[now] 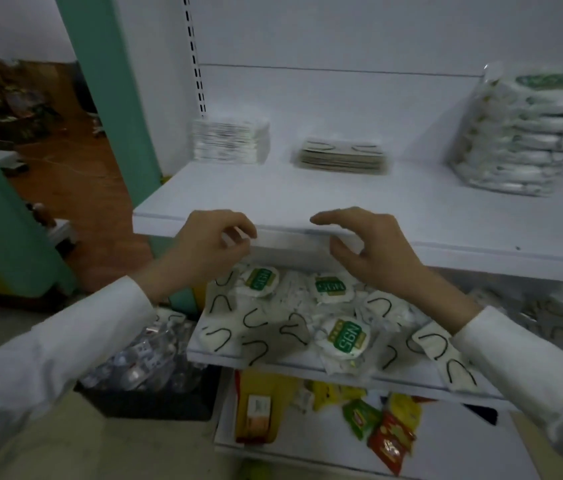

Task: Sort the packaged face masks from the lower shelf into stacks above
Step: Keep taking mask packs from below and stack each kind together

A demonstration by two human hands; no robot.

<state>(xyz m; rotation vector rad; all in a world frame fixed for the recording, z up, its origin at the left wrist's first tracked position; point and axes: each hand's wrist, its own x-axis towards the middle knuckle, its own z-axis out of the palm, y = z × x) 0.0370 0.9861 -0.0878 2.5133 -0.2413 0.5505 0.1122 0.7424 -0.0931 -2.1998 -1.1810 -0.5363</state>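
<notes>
Centre frame, before the upper shelf [307, 199] edge: left hand [209, 245] curled, blurred, contents unclear; right hand [373, 251] spread, empty. Loose face masks [294, 320] on lower shelf [290, 363] beneath, partly hidden by wrists. Right stack [522, 133] cropped by frame edge.

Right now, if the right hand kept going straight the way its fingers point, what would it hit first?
Probably the left hand: the right hand's fingers aim leftward along the upper shelf's front edge. Depth is unclear, so it might graze that edge first.
</notes>
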